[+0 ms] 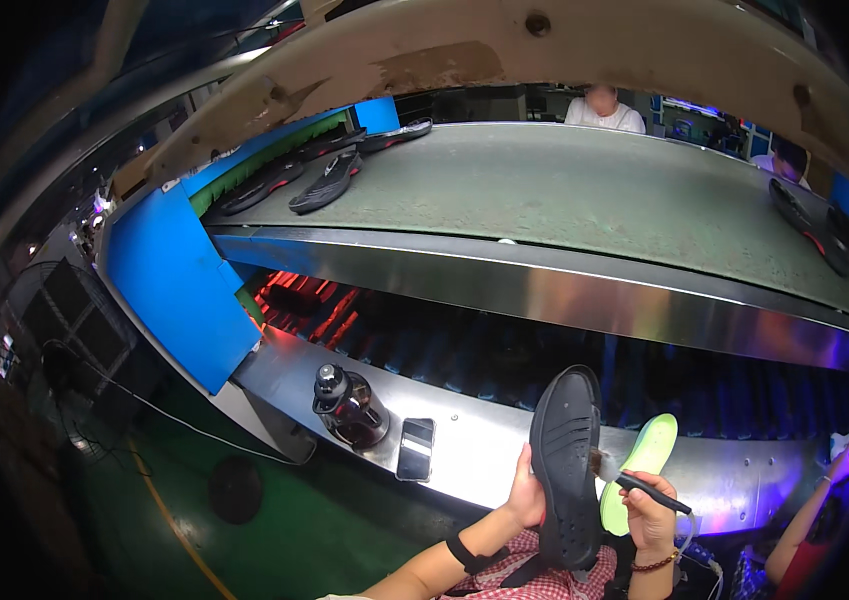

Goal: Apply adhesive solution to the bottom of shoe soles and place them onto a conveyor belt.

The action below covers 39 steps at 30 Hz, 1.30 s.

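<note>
My left hand (526, 488) is closed round the edge of a black shoe sole (566, 450), which stands upright above my lap. Between the fingers of my right hand (650, 520) is a brush (649, 490) with a black handle and a thin pale tube trailing from its end. The brush's bristles reach the right edge of the black sole; whether they touch it I cannot tell. Behind the brush a yellow-green sole (653, 445) leans near the metal ledge, partly hidden by my right hand.
A dark bottle (349, 405) and a phone (415, 449) rest on the metal ledge (484, 470). Beyond is a green conveyor belt (504, 180) carrying several black soles (329, 183). Below it, a lower level glows red. Two people sit across; another person's arm (799, 525) shows at right.
</note>
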Motion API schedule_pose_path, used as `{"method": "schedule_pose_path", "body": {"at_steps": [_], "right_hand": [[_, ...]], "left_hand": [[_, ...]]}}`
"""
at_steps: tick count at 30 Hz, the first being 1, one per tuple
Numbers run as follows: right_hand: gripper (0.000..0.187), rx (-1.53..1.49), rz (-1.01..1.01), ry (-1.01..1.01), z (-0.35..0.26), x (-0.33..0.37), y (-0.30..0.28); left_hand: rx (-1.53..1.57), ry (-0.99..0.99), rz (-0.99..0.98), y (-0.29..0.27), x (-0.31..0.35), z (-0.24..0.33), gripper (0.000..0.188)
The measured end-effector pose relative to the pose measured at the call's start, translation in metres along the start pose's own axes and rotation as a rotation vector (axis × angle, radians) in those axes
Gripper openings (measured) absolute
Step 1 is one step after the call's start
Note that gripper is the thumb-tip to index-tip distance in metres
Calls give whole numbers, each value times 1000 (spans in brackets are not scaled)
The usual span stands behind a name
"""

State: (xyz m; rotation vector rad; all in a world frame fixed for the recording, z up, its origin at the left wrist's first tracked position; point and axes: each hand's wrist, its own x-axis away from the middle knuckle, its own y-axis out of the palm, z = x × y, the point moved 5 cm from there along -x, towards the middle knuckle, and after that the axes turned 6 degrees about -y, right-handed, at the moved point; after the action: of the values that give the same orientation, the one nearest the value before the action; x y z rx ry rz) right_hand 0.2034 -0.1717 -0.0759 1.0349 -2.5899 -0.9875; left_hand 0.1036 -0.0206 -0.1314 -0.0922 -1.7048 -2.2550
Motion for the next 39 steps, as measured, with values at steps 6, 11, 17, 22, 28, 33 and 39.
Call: {"method": "schedule_pose_path", "body": {"at_steps": [6,11,17,22,28,33,39], "right_hand": [[23,176,-65,-35,4,-4,12],[20,278,-89,-37,5,-19,18],[20,154,-81,69,8,-36,23],[19,209,-76,62,5,-44,24],[18,332,-97,13,4,-55,28],[18,409,-131,-59,-3,-66,42],[22,999,-299,-571,-5,-55,83]], "left_hand": [[451,-202,-623,34,18,-6,88],[-25,-55,-193,26,18,-8,108],[41,-81,-292,38,13,-10,91],[-12,-76,-309,39,16,-11,87],[-29,-28,-344,38,17,-11,101],[-7,-58,-317,35,14,-10,102],[-123,138,28,19,7,-11,90]]}}
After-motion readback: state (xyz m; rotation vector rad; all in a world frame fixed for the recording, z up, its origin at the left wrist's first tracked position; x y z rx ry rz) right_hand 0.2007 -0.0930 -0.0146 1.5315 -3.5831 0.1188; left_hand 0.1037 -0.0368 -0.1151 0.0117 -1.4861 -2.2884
